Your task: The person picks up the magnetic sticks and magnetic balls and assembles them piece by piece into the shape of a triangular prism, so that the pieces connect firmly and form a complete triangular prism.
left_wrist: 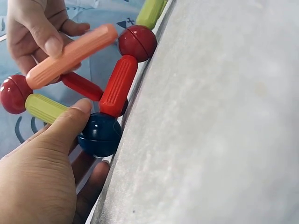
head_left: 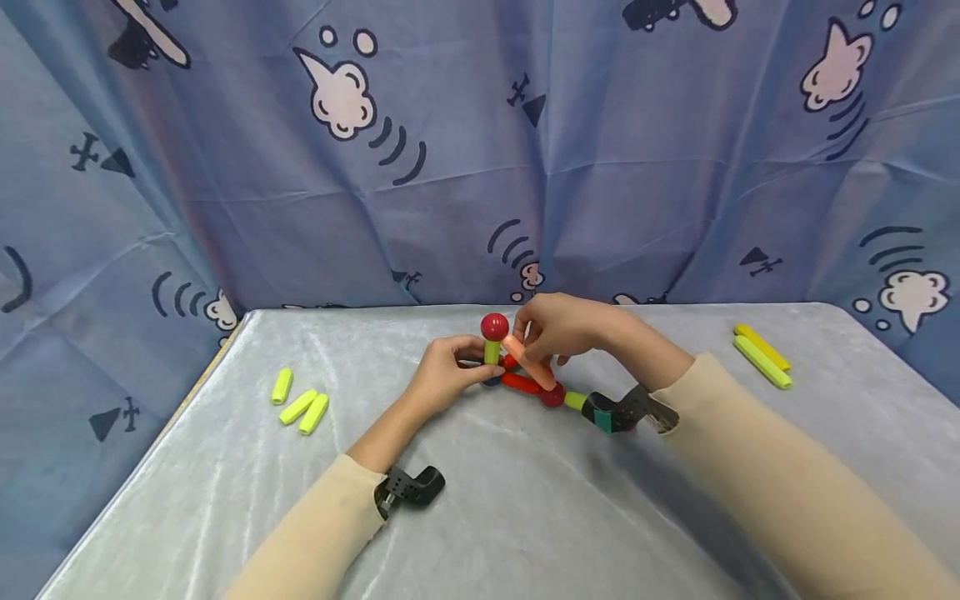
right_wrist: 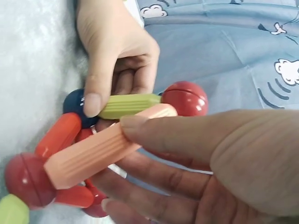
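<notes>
A structure of coloured rods and balls stands mid-table, like a magnetic building set. My left hand (head_left: pixel 448 373) grips its dark blue ball (left_wrist: pixel 99 135) and the foot of an upright yellow-green rod (head_left: pixel 491 352), thumb on the near side. A glossy red ball (head_left: pixel 495 326) tops that rod. My right hand (head_left: pixel 566 325) pinches a slanted orange rod (right_wrist: pixel 93 149) between thumb and fingers. Its upper end is at the top red ball, its lower end close to a lower red ball (head_left: pixel 552 395). A red rod (left_wrist: pixel 119 86) joins the blue ball to the lower red one.
Several loose yellow-green rods (head_left: pixel 298 407) lie on the left of the grey cloth-covered table (head_left: pixel 465 500). At the far right, a yellow rod (head_left: pixel 772 352) lies beside a long yellow-green rod (head_left: pixel 761 362). A blue patterned curtain (head_left: pixel 465 150) hangs behind the table.
</notes>
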Demonstrator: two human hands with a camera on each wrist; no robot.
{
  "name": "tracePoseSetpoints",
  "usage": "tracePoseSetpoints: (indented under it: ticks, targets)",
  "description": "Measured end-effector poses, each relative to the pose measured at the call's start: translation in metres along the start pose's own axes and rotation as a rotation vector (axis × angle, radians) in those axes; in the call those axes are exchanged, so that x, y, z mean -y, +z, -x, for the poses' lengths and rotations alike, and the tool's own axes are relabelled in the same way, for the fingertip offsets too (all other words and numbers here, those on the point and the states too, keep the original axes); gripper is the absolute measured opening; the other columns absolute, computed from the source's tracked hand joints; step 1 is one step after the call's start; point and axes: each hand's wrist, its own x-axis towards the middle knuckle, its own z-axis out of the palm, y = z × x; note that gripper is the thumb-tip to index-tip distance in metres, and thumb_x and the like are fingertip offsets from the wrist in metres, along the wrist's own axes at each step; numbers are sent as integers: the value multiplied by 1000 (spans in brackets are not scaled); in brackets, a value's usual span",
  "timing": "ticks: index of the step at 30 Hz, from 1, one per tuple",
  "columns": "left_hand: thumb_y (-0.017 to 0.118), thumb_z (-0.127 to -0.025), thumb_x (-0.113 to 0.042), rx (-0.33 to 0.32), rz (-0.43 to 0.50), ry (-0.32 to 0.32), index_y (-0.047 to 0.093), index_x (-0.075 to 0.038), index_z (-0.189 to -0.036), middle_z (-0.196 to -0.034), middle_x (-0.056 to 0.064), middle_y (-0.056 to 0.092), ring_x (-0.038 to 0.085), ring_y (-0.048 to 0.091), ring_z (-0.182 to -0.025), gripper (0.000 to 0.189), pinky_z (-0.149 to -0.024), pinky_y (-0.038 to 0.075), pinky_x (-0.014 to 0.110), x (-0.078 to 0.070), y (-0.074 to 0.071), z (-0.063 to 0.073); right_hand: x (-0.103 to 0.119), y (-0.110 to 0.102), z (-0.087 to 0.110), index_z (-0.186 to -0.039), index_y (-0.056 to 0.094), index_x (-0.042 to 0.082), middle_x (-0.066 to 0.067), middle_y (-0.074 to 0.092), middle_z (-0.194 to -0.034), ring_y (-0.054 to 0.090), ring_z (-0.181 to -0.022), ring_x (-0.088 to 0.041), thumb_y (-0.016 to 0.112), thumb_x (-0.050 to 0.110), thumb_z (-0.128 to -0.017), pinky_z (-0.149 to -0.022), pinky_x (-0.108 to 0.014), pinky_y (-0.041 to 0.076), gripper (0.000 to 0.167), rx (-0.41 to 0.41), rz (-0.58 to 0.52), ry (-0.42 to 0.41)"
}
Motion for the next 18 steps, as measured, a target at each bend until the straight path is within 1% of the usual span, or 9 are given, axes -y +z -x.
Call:
tracePoseSetpoints:
  ticks: [7, 10, 14, 18]
  targets:
    - [84, -82, -15, -4, -6, -8, 76, -8, -106, -105, 8, 78, 19, 76, -95, 26, -78, 62, 28, 0, 0, 0, -7, 6, -1, -117, 63, 5, -10, 73, -108, 72, -86, -21, 71, 18, -95, -77, -38, 63, 26, -31, -15, -38]
    - [84, -83, -17, -6, -15, -9, 77, -9, -105, -104, 6, 78, 18, 76, -96, 25, -78, 62, 28, -1, 0, 0, -12, 7, 0, -118, 64, 5, -9, 75, -107, 71, -84, -21, 70, 18, -95, -76, -38, 63, 27, -55, -14, -67]
    - [84, -83, -18, -2, -15, -9, 77, -9, -104, -104, 7, 77, 19, 76, -97, 24, -79, 62, 28, 0, 1, 0, -18, 12, 2, -119, 65, 5, -9, 76, -106, 70, -80, -22, 70, 17, -95, -74, -38, 61, 27, -105, -34, -110]
    - [84, -83, -17, -1, -17, -16, 76, -8, -105, -104, 9, 77, 22, 76, -98, 25, -80, 62, 31, 1, 1, 0, -21, 20, 4, -118, 67, 6, -8, 76, -105, 69, -83, -19, 72, 15, -94, -73, -33, 60, 26, -180, -31, -140]
